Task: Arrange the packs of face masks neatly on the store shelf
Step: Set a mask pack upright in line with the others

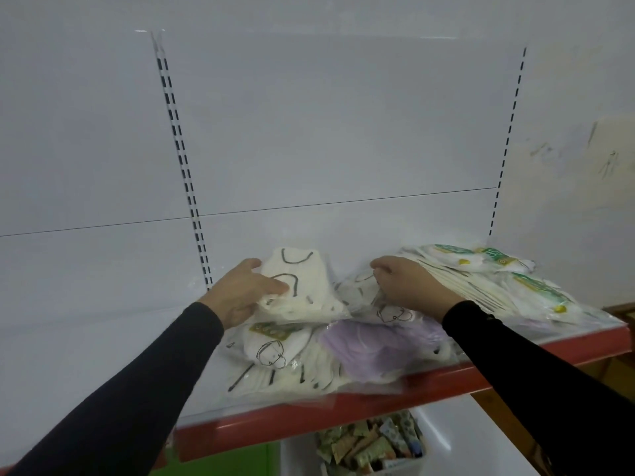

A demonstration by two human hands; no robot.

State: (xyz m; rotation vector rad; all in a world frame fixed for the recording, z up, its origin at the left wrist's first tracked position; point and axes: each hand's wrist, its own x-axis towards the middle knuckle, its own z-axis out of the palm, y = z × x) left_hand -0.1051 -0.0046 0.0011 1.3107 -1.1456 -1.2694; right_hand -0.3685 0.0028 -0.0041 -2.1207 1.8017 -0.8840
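Observation:
Several clear packs of face masks lie in a loose heap on a white shelf with a red front edge [343, 417]. My left hand [245, 292] grips a pack of white masks with black ear loops [302, 286], lifted at the back of the heap. My right hand [409, 283] is closed on the edge of a fanned stack of white packs with green labels [498, 280] at the right. In front lie a purple mask pack [374, 348] and a white pack with a drawn face [275, 348].
The white back panel [326, 132] has two slotted uprights. The shelf's left part is bare white surface. Below the shelf stands a white bin of small colourful packets [374, 444]. A wooden surface shows at the far right [622, 310].

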